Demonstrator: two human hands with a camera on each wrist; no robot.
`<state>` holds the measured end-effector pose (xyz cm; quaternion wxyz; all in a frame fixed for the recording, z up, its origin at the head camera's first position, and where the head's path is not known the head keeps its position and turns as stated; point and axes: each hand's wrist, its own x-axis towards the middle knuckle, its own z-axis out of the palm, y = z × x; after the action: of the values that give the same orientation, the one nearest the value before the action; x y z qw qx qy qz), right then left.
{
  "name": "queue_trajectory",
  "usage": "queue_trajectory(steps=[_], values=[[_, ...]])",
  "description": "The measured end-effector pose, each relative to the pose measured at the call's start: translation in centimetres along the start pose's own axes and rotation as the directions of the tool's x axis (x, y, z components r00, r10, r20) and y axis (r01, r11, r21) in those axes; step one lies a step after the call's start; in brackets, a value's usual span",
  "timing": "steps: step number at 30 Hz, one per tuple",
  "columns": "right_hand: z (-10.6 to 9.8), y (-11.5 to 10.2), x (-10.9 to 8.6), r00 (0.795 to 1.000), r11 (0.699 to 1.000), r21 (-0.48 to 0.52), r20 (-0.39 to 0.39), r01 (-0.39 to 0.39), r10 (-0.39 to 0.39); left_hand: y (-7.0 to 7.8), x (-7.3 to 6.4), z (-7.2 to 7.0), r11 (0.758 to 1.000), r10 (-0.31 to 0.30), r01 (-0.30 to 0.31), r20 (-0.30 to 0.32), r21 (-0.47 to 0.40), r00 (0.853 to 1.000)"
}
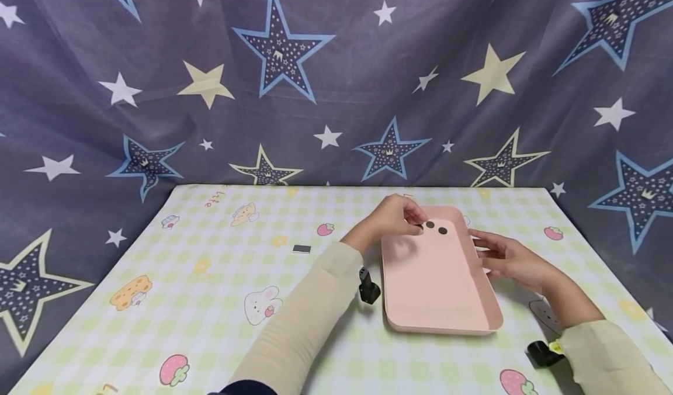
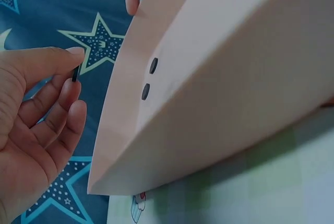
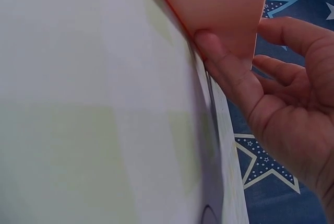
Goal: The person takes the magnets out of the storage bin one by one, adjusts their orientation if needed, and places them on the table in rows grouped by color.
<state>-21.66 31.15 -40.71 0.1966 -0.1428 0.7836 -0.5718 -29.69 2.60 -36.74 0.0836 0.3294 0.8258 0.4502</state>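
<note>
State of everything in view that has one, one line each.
Left hand: pinching a dark piece
Right hand: touching the tray's outer wall
Pink tray: upright, resting on the table
Two dark discs: in tray, far end, apart
Small dark rectangle: lying flat, left of tray

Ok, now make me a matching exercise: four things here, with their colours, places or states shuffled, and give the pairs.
1. Left hand
2. Right hand
3. Tray
4. Dark rectangle

A. Pink
B. On the tablecloth, left of the tray
C. Pinching a dark disc
D. Touching the tray's outside

Pairs: 1-C, 2-D, 3-A, 4-B
</note>
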Motion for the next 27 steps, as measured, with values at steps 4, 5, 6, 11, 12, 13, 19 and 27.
queue_trajectory(steps=[4,5,6,11,12,13,19,27], values=[[0.0,0.1,0.0,1.0,1.0,0.008,0.005,0.008,-0.008,-0.3,-0.4,-0.2,1.0,0.022,-0.022,-0.003,0.021,1.0],[0.0,0.1,0.0,1.0,1.0,0.009,0.006,0.01,-0.01,-0.3,-0.5,-0.3,0.999,0.029,-0.029,-0.002,0.029,1.0],[0.0,0.1,0.0,1.0,1.0,0.011,0.008,0.011,-0.011,-0.3,-0.6,-0.3,0.999,0.038,-0.038,0.0,0.036,0.999],[0.0,0.0,-0.1,1.0,1.0,0.011,0.006,0.013,-0.013,-0.2,-1.2,-0.6,0.997,0.06,-0.06,0.008,0.051,0.998],[0.1,0.0,-0.1,1.0,1.0,0.009,0.004,0.014,-0.014,-0.2,-1.4,-0.7,0.997,0.061,-0.061,0.007,0.049,0.998],[0.1,0.0,-0.1,1.0,1.0,0.006,0.003,0.014,-0.014,-0.2,-1.5,-0.7,0.997,0.062,-0.062,0.006,0.048,0.998],[0.1,0.0,-0.1,1.0,1.0,0.004,-0.007,0.017,-0.017,0.0,-2.2,-1.2,0.996,0.075,-0.075,-0.005,0.04,0.997],[0.1,0.0,-0.1,1.0,1.0,-0.004,-0.009,0.012,-0.012,-0.1,-3.4,-1.8,0.996,0.07,-0.068,-0.033,0.051,0.997]])
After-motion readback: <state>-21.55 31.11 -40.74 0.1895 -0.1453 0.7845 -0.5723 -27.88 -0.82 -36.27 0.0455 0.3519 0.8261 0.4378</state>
